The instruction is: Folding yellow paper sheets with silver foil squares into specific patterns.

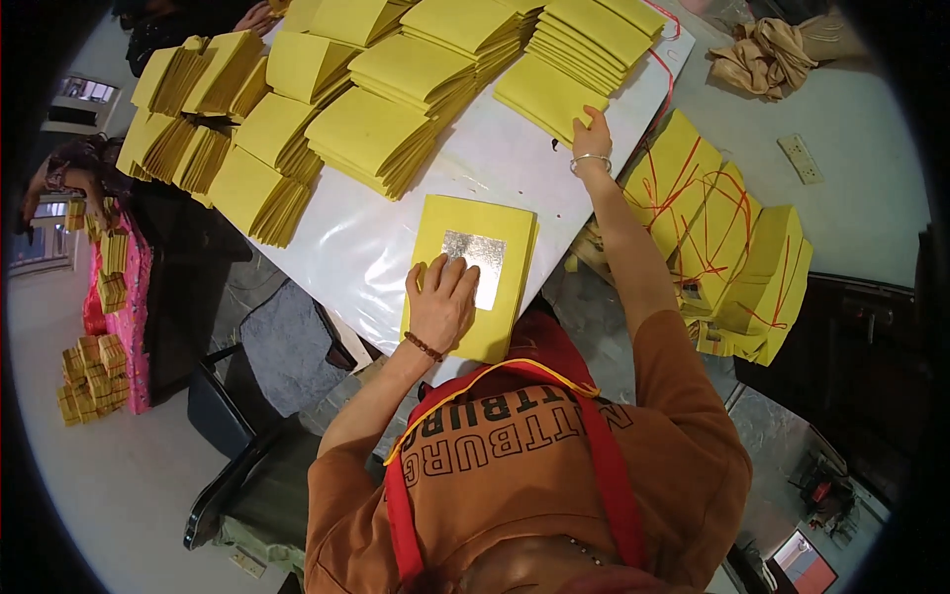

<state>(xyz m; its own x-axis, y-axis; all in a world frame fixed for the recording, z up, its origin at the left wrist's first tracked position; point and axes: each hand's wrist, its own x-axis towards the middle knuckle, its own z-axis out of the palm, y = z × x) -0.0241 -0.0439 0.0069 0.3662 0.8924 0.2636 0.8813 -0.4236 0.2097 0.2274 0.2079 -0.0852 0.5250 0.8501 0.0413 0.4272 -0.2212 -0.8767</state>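
Before me on the white-covered table [361, 252] lies a neat pile of yellow paper sheets [493, 335], with a silver foil square [483, 259] on its top sheet. Across the lower left of that foil my left hand [442, 305] rests palm down, fingers spread. Stretched out to the far right, my right hand [592, 142] has its fingers closed at the near corner of a yellow paper stack [550, 99]. Its finger and thumb tips are at the paper's edge; how much paper they hold is too small to tell.
Several folded yellow paper bundles [381, 129] fill the table's far side. At right, more yellow bundles [705, 228] are tied with red string. A chair [223, 401] and a grey cloth [295, 346] stand left of me. Another person's hand [259, 18] shows at the far left.
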